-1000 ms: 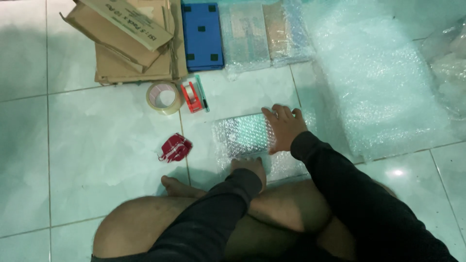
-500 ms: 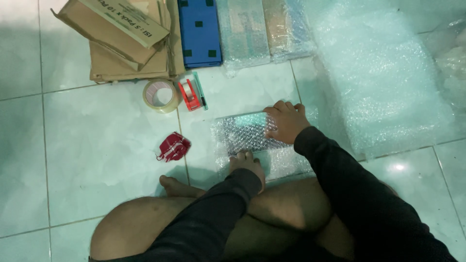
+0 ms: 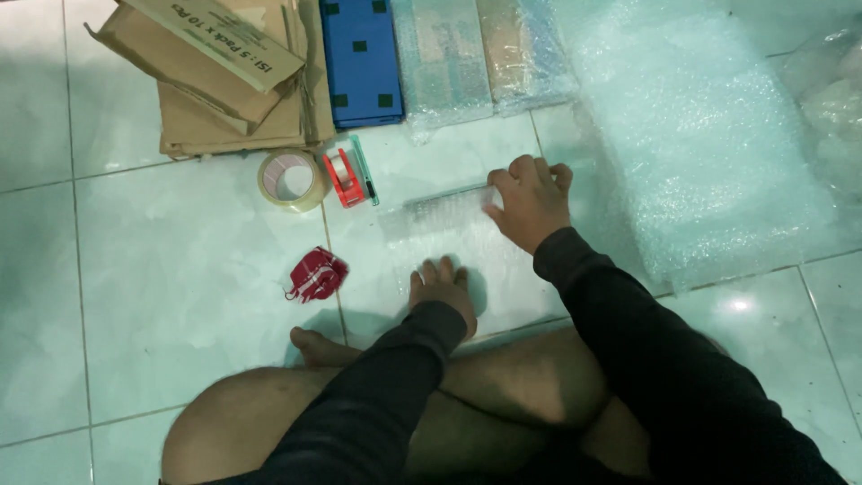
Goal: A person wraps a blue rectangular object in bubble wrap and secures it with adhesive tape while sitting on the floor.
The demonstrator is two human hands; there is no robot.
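I sit cross-legged on a pale tiled floor. A sheet of bubble wrap (image 3: 453,238), rolled around something I cannot make out, lies flat in front of my knees. My right hand (image 3: 532,199) grips the roll's far right end with bent fingers. My left hand (image 3: 442,287) presses flat on the near edge of the sheet. A roll of brown packing tape (image 3: 289,179) and a red tape dispenser (image 3: 346,174) lie just beyond the sheet to the left. A crumpled red scrap (image 3: 316,275) lies left of my left hand.
Flattened cardboard boxes (image 3: 215,76) are stacked at the top left, beside a blue box (image 3: 359,58) and two bubble-wrapped parcels (image 3: 480,54). A large bubble wrap sheet (image 3: 709,144) covers the floor on the right.
My right hand has slid away from me and rightward, rolling the bubble wrap further from my knees. My left hand stays pressed on the near edge.
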